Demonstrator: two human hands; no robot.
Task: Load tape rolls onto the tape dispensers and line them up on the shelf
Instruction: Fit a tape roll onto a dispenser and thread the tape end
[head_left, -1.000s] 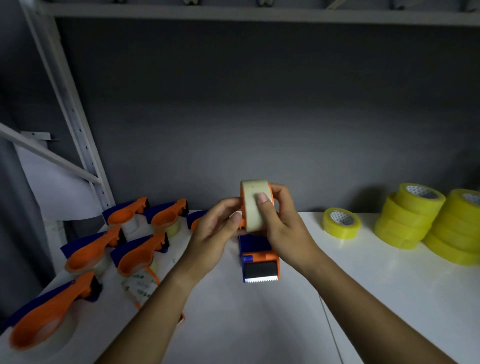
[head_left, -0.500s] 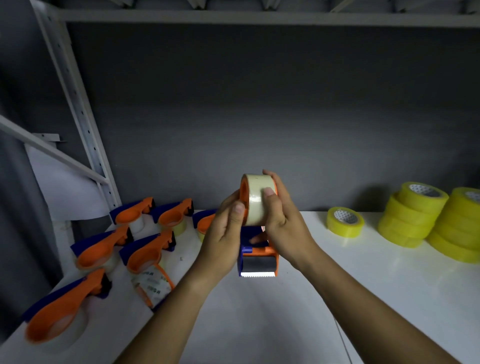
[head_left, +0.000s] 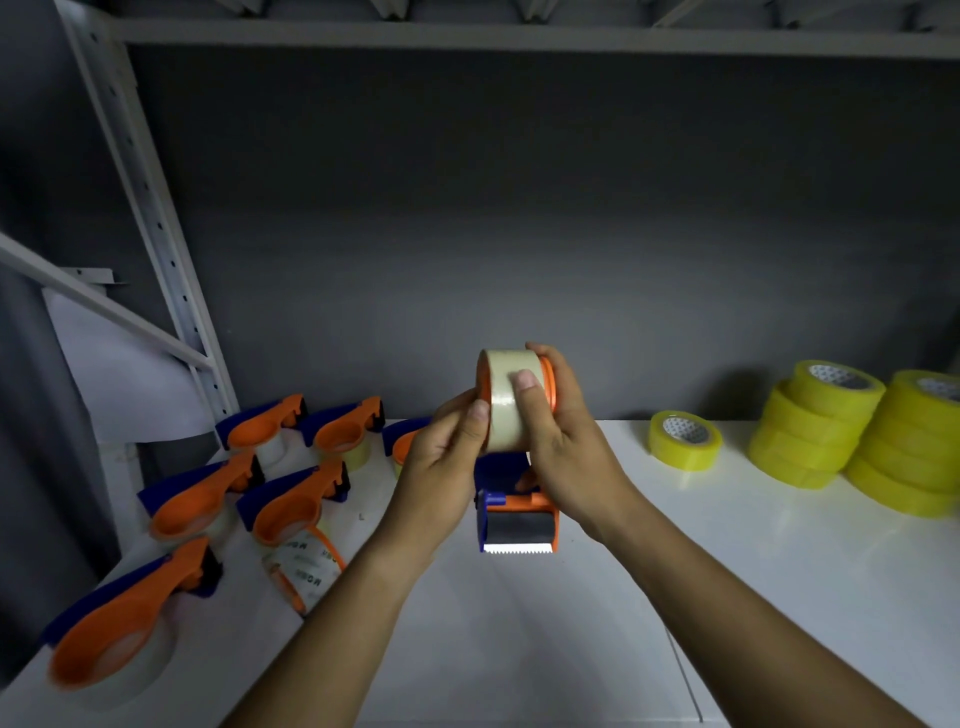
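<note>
An orange and blue tape dispenser (head_left: 519, 522) is held up above the white shelf (head_left: 519, 639), its toothed blade end pointing toward me. A pale tape roll (head_left: 506, 400) sits on its orange wheel. My right hand (head_left: 563, 441) grips the roll and dispenser from the right, thumb pressed on the roll's face. My left hand (head_left: 441, 467) holds the left side, thumb at the roll's edge. Several loaded dispensers (head_left: 291, 512) lie at the left of the shelf.
A single yellow tape roll (head_left: 684, 439) lies on the shelf to the right, with two stacks of yellow rolls (head_left: 815, 428) beyond it. A white upright post (head_left: 150, 228) and diagonal brace stand at the left. Another shelf board runs overhead.
Both hands have lifted the dispenser slightly and turned the roll, so more of its curved face shows. My left thumb has moved up to the roll's edge.
</note>
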